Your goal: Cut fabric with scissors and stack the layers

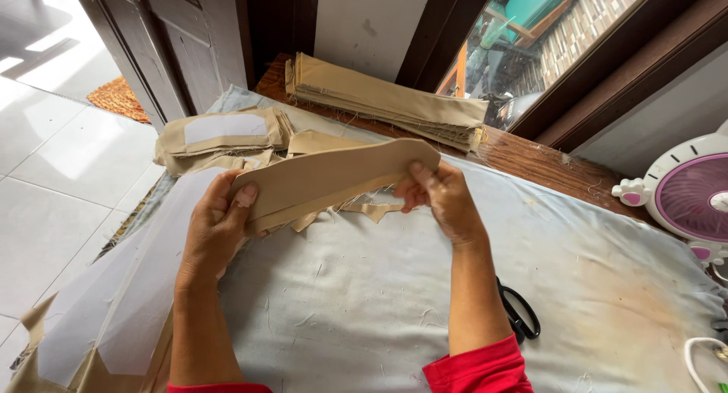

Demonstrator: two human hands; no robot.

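Black scissors [519, 313], small fan [694, 192]

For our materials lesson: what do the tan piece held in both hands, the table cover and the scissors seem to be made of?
Tan piece: probably woven cotton, matte; bends softly, loose threads.
Table cover: pale cloth, creased and stained.
Scissors: black handles, likely plastic; blades hidden.

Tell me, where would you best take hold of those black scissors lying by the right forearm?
Probably by the looped handles of the black scissors, coming from the near right side. The loops lie in the open on the pale cloth, while the blade end is tucked behind the right forearm.
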